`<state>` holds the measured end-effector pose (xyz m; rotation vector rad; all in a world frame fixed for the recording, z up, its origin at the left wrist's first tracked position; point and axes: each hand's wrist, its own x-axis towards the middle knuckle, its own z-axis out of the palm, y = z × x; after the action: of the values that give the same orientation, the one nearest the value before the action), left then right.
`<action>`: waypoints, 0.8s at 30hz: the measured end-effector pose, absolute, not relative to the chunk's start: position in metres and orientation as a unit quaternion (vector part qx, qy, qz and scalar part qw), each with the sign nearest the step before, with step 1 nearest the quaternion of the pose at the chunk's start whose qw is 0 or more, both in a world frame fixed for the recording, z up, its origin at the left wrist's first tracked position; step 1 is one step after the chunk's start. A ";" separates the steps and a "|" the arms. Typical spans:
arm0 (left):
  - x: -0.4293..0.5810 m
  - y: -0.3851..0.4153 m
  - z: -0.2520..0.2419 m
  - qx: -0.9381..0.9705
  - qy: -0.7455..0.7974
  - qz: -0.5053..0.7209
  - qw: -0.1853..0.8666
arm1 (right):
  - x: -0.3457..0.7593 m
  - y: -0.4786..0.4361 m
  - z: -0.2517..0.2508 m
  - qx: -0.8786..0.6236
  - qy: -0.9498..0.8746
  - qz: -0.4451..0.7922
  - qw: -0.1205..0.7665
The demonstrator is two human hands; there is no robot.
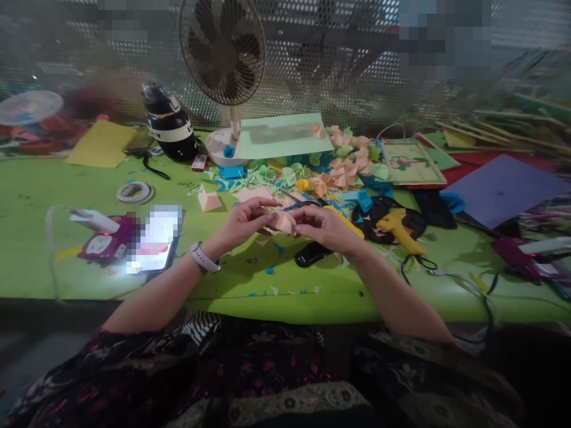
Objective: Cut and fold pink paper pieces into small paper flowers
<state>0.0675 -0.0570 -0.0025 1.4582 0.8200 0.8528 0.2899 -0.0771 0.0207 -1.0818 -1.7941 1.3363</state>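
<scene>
A small peach paper flower piece is pinched between both hands above the front half of the green table. My left hand grips its left side, fingers closed; a white watch is on that wrist. From the right, my right hand holds its other edge between thumb and fingers. Just behind the hands lie scissors, partly hidden, and pink paper. A black oblong object rests under my right hand. To the left stands a folded peach paper piece.
Cut paper petals and scraps are heaped behind the hands. A yellow glue gun with a cord lies right. A lit phone, tape roll and black bottle are left. A fan stands at the back.
</scene>
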 end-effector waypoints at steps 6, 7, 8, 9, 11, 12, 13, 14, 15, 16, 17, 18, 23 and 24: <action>0.067 -0.057 -0.003 0.616 0.347 0.380 0.596 | 0.292 -0.075 0.022 -0.389 -0.683 0.531 0.317; 0.068 -0.057 -0.004 0.617 0.347 0.382 0.595 | 0.292 -0.075 0.020 -0.389 -0.685 0.530 0.316; 0.068 -0.057 -0.005 0.618 0.347 0.382 0.593 | 0.292 -0.075 0.019 -0.390 -0.687 0.527 0.314; 0.069 -0.058 -0.005 0.620 0.347 0.380 0.592 | 0.291 -0.075 0.017 -0.393 -0.689 0.522 0.313; 0.070 -0.059 -0.006 0.630 0.343 0.367 0.592 | 0.290 -0.075 0.012 -0.404 -0.698 0.505 0.307; 0.071 -0.060 -0.007 0.635 0.340 0.360 0.593 | 0.289 -0.075 0.010 -0.411 -0.702 0.494 0.306; 0.071 -0.060 -0.006 0.638 0.337 0.356 0.594 | 0.289 -0.075 0.008 -0.418 -0.704 0.485 0.308; 0.071 -0.061 -0.006 0.639 0.334 0.356 0.595 | 0.288 -0.075 0.007 -0.422 -0.704 0.478 0.314; 0.070 -0.061 -0.005 0.638 0.332 0.358 0.596 | 0.288 -0.075 0.006 -0.423 -0.700 0.477 0.321; 0.069 -0.061 -0.004 0.636 0.330 0.363 0.596 | 0.288 -0.075 0.006 -0.423 -0.695 0.480 0.329; 0.069 -0.060 -0.003 0.633 0.328 0.368 0.597 | 0.288 -0.075 0.006 -0.421 -0.688 0.486 0.336; 0.068 -0.060 -0.003 0.631 0.326 0.371 0.598 | 0.288 -0.074 0.006 -0.420 -0.681 0.493 0.341; 0.066 -0.059 -0.005 0.632 0.312 0.376 0.602 | 0.287 -0.075 0.007 -0.405 -0.673 0.507 0.356; 0.067 -0.059 -0.006 0.632 0.310 0.377 0.603 | 0.287 -0.076 0.007 -0.403 -0.677 0.501 0.357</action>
<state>0.0666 -0.0591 -0.0059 1.4628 0.7170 0.8723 0.2867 -0.0760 0.0073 -1.0406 -1.7485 1.2947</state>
